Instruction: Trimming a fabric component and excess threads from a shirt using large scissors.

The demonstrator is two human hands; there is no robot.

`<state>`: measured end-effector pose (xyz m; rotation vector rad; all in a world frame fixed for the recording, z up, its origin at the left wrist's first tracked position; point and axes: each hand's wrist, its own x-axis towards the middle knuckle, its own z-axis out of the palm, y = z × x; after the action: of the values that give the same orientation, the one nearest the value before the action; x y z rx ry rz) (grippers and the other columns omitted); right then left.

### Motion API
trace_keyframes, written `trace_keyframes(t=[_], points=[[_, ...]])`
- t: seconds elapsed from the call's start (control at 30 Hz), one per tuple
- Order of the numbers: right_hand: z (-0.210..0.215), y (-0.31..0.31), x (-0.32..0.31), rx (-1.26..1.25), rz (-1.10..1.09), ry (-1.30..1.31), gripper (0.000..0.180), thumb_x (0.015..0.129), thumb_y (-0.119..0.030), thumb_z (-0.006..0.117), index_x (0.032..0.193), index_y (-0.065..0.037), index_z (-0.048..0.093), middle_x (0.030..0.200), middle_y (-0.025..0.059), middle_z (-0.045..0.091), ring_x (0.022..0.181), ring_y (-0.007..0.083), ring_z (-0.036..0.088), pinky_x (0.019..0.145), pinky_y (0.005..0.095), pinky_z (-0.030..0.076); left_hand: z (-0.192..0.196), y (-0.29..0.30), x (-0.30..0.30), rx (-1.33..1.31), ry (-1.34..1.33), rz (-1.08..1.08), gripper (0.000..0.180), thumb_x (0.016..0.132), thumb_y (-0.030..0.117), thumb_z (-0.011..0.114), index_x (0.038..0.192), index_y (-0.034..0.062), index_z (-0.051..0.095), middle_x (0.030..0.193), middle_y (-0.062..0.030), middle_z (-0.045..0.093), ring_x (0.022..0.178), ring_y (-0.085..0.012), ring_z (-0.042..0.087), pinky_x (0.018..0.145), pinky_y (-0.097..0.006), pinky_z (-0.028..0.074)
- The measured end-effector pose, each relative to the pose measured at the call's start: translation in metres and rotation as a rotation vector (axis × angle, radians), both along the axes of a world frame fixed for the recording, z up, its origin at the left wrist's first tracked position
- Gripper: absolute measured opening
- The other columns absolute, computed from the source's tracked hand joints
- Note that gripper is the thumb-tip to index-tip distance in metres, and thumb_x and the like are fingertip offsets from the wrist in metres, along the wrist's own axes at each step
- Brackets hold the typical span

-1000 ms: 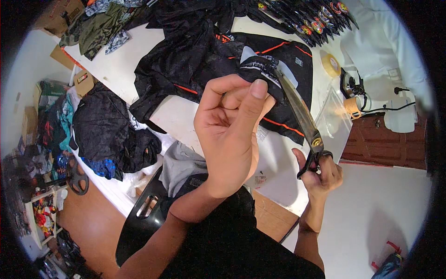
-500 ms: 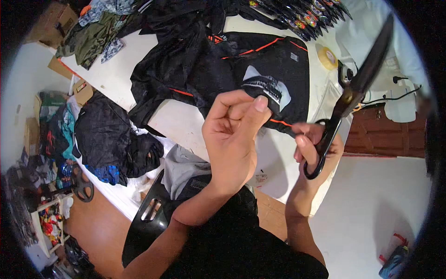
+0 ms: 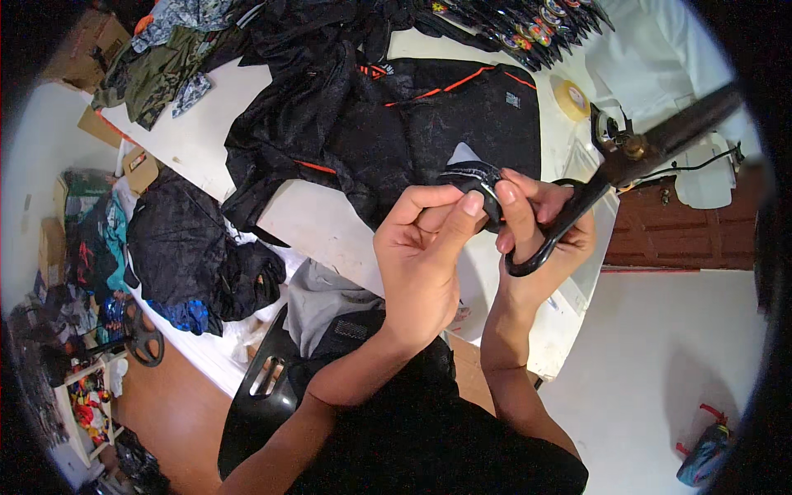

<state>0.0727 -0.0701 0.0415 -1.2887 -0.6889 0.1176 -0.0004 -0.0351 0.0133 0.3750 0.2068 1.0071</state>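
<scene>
Between thumb and fingers my left hand [image 3: 422, 268] pinches a small black and grey piece of fabric [image 3: 466, 157] with a light strip along it. My right hand [image 3: 540, 235] carries large black-handled scissors [image 3: 637, 147], a handle loop round its fingers and the blades pointing to the upper right, away from the fabric. The right thumb and fingertips meet the fabric piece beside the left thumb and appear to grip its edge. Below the hands a black garment with orange trim [image 3: 462, 107] lies spread over the white table [image 3: 309, 210]; the hands hide part of it.
Clear tape [image 3: 571, 99] lies at the table's right side. Several packaged items [image 3: 528, 33] sit at the far edge. Camouflage clothing [image 3: 157, 78] is heaped far left, with a dark clothes pile [image 3: 186, 239] lower left. A black chair [image 3: 256, 421] stands close by.
My right hand has moved left to the fabric piece, its fingertips now touching it. The scissors have tilted lower toward the right. My left hand has shifted slightly right and down.
</scene>
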Motion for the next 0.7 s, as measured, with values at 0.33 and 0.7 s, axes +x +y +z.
trace_keyframes(t=[0.33,0.7], points=[[0.015,-0.016,-0.001,0.210,0.060,0.152,0.034,0.069,0.005,0.068,0.064,-0.009,0.037,0.066,0.0194,0.062,0.034,0.0066,0.042,0.032,0.0176,0.033,0.008,0.010,-0.004,-0.087,-0.016,0.026,0.010,0.087,0.000,0.058,0.095,0.0011,0.052,0.077,-0.0033,0.059,0.068,-0.0048,0.050,0.067,-0.022,0.045],[0.012,-0.018,-0.006,0.074,0.031,0.065,0.034,0.062,0.010,0.074,0.067,-0.006,0.044,0.080,0.0219,0.066,0.042,0.0040,0.047,0.036,0.0148,0.034,0.019,0.008,-0.005,-0.102,-0.036,-0.045,0.011,0.090,0.002,0.055,0.099,0.0007,0.049,0.083,-0.0071,0.062,0.075,-0.0094,0.056,0.075,-0.028,0.048]])
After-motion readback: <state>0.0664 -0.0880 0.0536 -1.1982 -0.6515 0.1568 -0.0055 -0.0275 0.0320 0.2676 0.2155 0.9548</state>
